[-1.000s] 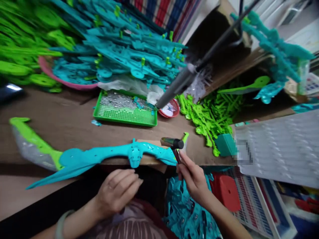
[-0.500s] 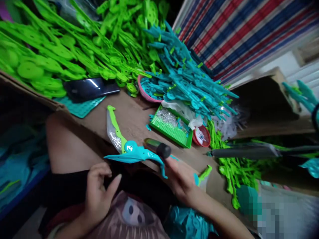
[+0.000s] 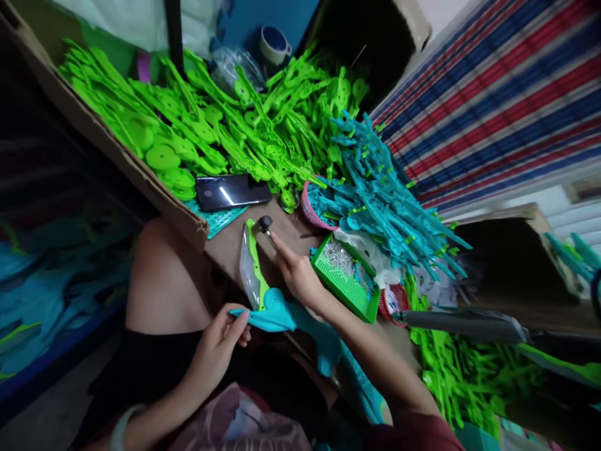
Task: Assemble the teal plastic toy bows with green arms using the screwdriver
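Before you runs the brown desk [image 3: 285, 216], its far side piled with a green heap of moulded parts [image 3: 225, 128] and, farther right, a blue heap [image 3: 380, 188] of similar pieces. The long blue piece [image 3: 276, 313] lies along the desk's near edge, close to your body, passing partly beneath your right forearm. Your right hand [image 3: 300, 275] is above it, curled round the hammer, whose handle is mostly hidden. Your left hand [image 3: 223, 332] pinches the blue piece's pointed tip between thumb and fingers. From that piece's rounded end, a green strip [image 3: 256, 272] with a clear plastic edge extends away from you. The green tray [image 3: 334, 273], partly filled with small shiny bits, sits beyond your right wrist. A dark phone [image 3: 230, 191] lies by the green heap; the pink bowl [image 3: 307, 210] holds blue bits. The red basket [image 3: 400, 299] adjoins the tray. Smallest is the black end of the hammer [image 3: 265, 223], just beside the strip's far end.
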{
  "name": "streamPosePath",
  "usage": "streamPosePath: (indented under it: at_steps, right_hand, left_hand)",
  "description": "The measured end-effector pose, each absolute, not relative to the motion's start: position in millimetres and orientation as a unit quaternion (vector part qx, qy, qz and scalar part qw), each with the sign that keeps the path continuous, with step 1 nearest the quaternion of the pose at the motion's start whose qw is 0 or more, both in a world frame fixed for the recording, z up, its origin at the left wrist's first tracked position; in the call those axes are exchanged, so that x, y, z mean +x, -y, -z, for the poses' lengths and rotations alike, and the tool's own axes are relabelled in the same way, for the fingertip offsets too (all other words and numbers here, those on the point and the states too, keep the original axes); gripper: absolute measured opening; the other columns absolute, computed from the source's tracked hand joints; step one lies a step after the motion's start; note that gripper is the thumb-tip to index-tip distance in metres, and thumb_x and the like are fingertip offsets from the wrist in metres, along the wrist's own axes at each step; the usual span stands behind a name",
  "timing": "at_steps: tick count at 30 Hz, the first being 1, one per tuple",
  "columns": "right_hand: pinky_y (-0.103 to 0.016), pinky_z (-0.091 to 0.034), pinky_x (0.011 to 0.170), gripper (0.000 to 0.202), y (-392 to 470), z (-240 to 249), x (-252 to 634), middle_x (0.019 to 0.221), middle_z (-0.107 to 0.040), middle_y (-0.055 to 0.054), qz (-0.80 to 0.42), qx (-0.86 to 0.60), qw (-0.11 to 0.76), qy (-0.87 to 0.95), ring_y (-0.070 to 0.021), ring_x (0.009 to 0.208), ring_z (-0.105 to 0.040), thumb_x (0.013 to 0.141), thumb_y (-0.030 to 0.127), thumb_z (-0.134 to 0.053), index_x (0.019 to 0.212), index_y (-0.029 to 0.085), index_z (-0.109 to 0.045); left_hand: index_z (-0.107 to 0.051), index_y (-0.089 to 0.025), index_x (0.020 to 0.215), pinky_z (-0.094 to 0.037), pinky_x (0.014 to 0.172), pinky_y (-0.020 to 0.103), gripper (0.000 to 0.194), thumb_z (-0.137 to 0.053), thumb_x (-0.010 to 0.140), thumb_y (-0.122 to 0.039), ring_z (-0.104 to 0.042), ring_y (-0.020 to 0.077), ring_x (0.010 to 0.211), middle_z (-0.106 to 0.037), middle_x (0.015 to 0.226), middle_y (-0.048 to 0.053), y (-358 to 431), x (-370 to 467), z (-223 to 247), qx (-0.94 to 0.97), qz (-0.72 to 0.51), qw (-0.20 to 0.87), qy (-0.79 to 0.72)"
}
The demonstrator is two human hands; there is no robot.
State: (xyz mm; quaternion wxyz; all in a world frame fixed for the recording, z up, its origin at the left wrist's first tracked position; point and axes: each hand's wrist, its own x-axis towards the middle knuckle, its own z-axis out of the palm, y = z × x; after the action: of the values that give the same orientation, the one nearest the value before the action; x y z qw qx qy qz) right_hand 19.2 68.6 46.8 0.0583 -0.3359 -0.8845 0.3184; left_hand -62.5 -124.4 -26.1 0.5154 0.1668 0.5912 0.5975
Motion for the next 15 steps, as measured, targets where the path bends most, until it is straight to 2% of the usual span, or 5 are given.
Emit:
streamPosePath:
  at_steps: [3,6,10,13,15]
  right_hand:
    - [-0.036,-0.057,0.080,0.053,-82,-32,1,0.101,-0.075,-0.008,-0.226,-0.372,0.020,0.900,-0.0220,0.080,-0.071,0.103,0.023,-0.038,0.156,0.026,-0.039]
    - [-0.037,-0.054,0.076,0.056,-79,-30,2,0.108,-0.070,-0.011,-0.059,-0.355,-0.010,0.933,-0.0238,0.083,-0.067,0.102,0.017,-0.033,0.157,0.028,-0.034]
    - [-0.040,-0.050,0.089,0.043,-82,-40,41,0.125,-0.063,-0.014,0.076,-0.185,0.030,0.979,-0.0259,0.109,-0.058,0.104,0.021,-0.035,0.145,0.020,-0.049]
    - [-0.030,-0.047,0.070,0.030,-82,-57,114,0.091,-0.070,-0.006,0.081,-0.162,0.111,0.977,-0.0164,0.078,-0.059,0.104,0.030,-0.042,0.112,0.021,-0.069]
    - [-0.031,-0.041,0.059,0.038,-76,-73,174,0.062,-0.061,-0.003,0.101,-0.287,0.196,0.932,-0.0148,0.057,-0.050,0.104,0.033,-0.039,0.088,0.021,-0.072]
  left_hand:
    - [-0.062,-0.020,0.099,-0.055,0.056,0.032,0.046,-0.062,0.086,-0.064,-0.063,0.0180,0.062,-0.064,0.070,0.000,131,-64,31,0.182,-0.610,0.437,-0.635]
    - [-0.063,-0.024,0.098,-0.055,0.063,0.035,0.027,-0.072,0.083,-0.044,-0.065,0.0193,0.072,-0.065,0.083,0.002,147,-66,33,0.243,-0.636,0.195,-0.706]
    - [-0.067,-0.029,0.094,-0.053,0.068,0.038,0.014,-0.072,0.084,-0.020,-0.064,0.0200,0.074,-0.069,0.085,0.000,139,-68,26,0.550,-0.591,0.036,-0.589]
    - [-0.066,-0.020,0.114,-0.052,0.089,0.041,0.023,-0.061,0.093,-0.016,-0.068,0.0243,0.099,-0.073,0.107,0.007,101,-42,9,0.720,-0.495,0.041,-0.484]
    - [-0.065,-0.014,0.120,-0.047,0.095,0.045,0.025,-0.057,0.096,-0.020,-0.065,0.0292,0.109,-0.071,0.118,0.013,75,-12,-4,0.764,-0.427,0.005,-0.484]
